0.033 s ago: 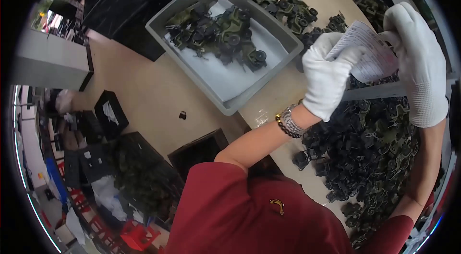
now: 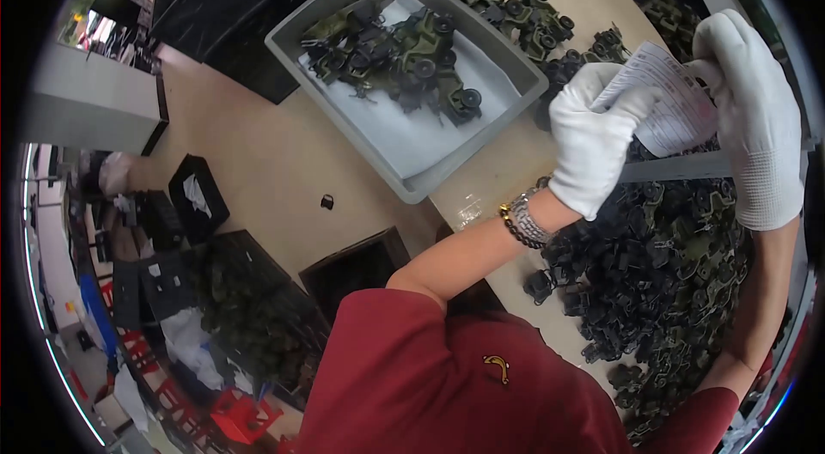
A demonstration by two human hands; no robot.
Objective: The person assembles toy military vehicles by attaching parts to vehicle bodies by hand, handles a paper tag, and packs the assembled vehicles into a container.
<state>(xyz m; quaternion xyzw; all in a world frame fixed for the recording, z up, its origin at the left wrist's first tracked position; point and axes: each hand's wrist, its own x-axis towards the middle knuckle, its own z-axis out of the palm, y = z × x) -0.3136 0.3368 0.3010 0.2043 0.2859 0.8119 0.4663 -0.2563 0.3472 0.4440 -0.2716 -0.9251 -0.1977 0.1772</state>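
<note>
Beige desk (image 2: 258, 153): left hand (image 2: 593, 138) and right hand (image 2: 756, 119), gloved, fingers closed on a curled white printed sheet (image 2: 666, 102); grey tray (image 2: 481, 54) at the far edge holds green toy vehicles (image 2: 395, 54).

A grey rectangular plastic bin (image 2: 348, 29) sits at the far middle of the beige tabletop (image 2: 258, 153), lined with white paper and holding a cluster of dark green toy vehicles (image 2: 395, 54). More green toy vehicles (image 2: 516, 12) lie in a row just beyond it, to the far right. A heap of small black plastic parts (image 2: 662, 282) covers the near right of the tabletop. Black crates (image 2: 202, 196) stand on the floor at the left, with a red crate (image 2: 232, 415) nearer.
</note>
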